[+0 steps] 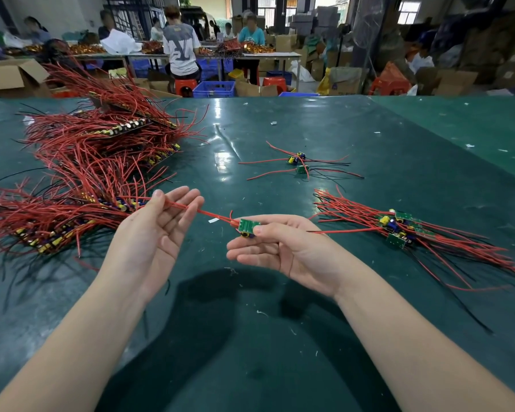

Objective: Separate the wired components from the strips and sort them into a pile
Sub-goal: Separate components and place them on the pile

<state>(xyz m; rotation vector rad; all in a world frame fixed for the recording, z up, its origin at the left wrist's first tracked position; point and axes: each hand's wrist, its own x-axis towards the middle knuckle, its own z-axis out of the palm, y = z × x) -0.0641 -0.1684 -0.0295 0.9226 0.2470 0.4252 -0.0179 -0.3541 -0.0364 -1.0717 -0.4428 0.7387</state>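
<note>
My right hand (283, 248) pinches a small green circuit board (248, 226) with red wires, thumb on top, held above the green table (250, 337). Its red wires (211, 215) run left across the straight fingers of my left hand (158, 230), which is palm up; whether the thumb pins them I cannot tell. A large heap of strips with red-wired components (95, 162) lies to the left. A pile of separated boards with wires (399, 227) lies to the right. A few separated boards (299, 162) lie further back in the middle.
Small white scraps are scattered over the table. Beyond the far edge stand cardboard boxes, blue crates (214, 89) and red stools, and several people work at other tables (191, 56).
</note>
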